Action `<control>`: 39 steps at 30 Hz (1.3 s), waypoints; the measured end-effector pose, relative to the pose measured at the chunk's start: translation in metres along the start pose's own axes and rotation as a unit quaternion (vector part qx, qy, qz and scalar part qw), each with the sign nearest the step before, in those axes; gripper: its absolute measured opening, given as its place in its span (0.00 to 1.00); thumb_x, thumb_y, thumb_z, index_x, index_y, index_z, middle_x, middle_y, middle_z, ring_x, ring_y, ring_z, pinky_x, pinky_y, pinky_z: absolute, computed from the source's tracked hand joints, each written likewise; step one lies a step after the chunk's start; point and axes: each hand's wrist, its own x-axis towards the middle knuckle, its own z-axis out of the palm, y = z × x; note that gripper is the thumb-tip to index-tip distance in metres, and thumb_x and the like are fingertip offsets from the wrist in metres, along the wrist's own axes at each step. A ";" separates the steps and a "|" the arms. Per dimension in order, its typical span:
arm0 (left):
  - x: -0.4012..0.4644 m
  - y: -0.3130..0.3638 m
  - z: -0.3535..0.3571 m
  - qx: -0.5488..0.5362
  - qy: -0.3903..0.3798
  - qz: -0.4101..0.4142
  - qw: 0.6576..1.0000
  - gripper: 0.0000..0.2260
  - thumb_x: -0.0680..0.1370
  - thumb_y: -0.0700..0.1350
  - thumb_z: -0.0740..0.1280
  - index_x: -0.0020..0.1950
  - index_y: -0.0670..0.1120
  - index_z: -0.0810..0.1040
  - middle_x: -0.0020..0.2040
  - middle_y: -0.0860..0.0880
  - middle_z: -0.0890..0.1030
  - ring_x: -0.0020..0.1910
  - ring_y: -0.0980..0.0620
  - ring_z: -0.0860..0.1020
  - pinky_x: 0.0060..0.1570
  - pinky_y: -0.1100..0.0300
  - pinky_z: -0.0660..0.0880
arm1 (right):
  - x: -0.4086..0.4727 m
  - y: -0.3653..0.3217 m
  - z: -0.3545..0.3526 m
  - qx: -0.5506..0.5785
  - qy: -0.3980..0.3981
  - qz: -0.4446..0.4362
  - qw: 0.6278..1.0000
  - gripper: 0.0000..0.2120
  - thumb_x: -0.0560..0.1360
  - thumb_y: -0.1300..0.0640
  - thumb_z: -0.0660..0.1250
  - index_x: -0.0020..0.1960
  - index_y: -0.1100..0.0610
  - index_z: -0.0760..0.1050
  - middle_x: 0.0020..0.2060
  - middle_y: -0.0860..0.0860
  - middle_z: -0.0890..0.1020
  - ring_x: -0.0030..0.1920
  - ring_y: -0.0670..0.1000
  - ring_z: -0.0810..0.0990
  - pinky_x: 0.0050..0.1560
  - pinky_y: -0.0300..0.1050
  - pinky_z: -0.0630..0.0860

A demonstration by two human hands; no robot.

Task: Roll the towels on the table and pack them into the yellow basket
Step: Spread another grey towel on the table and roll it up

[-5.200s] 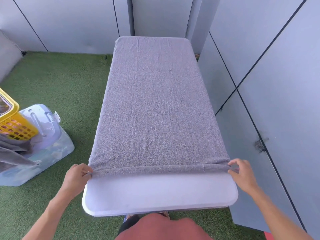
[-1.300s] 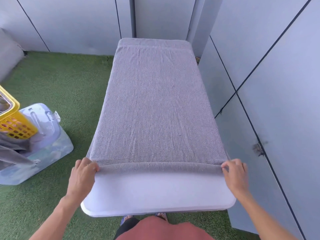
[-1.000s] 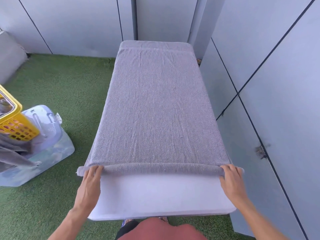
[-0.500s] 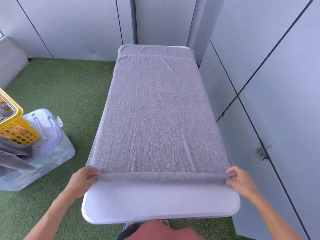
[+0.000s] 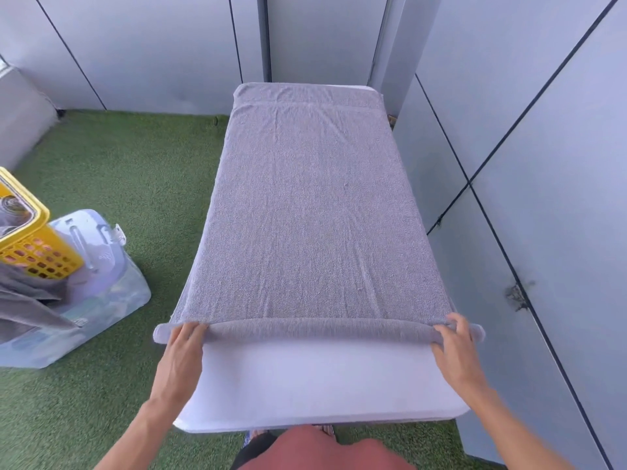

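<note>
A grey towel (image 5: 312,212) lies spread lengthwise over the white table (image 5: 319,391). Its near end is wound into a thin roll (image 5: 319,329) that spans the table's width. My left hand (image 5: 181,351) presses on the roll's left end, fingers laid flat over it. My right hand (image 5: 453,346) presses on the right end, fingers curled over it. The yellow basket (image 5: 32,239) stands at the far left on the grass, cut off by the frame edge, with something rolled inside it.
A clear plastic storage box (image 5: 91,276) sits beside the basket, with grey cloth (image 5: 23,300) draped over its side. Grey wall panels (image 5: 529,164) stand close along the table's right side and behind it. Green artificial grass (image 5: 129,171) covers the floor on the left.
The towel's near edge, pinched flat at both corners half a second ago, is now a thicker roll a little farther up the table. Both hands now lie over it.
</note>
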 end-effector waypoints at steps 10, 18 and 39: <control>0.023 -0.028 -0.015 -0.066 -0.197 -0.070 0.976 0.16 0.75 0.31 0.60 0.53 0.47 0.81 0.52 0.46 0.80 0.54 0.43 0.78 0.51 0.54 0.74 | 0.007 0.012 -0.038 0.049 -0.196 0.013 0.979 0.08 0.71 0.63 0.70 0.42 0.51 0.75 0.43 0.46 0.78 0.49 0.50 0.78 0.47 0.42 0.67; 0.004 -0.004 -0.019 0.036 0.034 -0.010 0.999 0.10 0.70 0.31 0.70 0.45 0.45 0.79 0.42 0.47 0.76 0.40 0.45 0.69 0.39 0.51 0.69 | -0.011 -0.004 -0.019 -0.030 0.108 0.006 0.994 0.06 0.67 0.60 0.76 0.41 0.51 0.82 0.43 0.51 0.76 0.49 0.57 0.72 0.53 0.50 0.68; 0.027 -0.019 -0.030 -0.186 -0.170 -0.146 0.957 0.09 0.73 0.34 0.69 0.51 0.44 0.80 0.48 0.47 0.82 0.49 0.47 0.80 0.46 0.57 0.73 | 0.018 0.019 -0.046 0.195 -0.171 0.104 0.960 0.17 0.68 0.69 0.71 0.51 0.52 0.77 0.49 0.51 0.80 0.50 0.51 0.80 0.44 0.43 0.74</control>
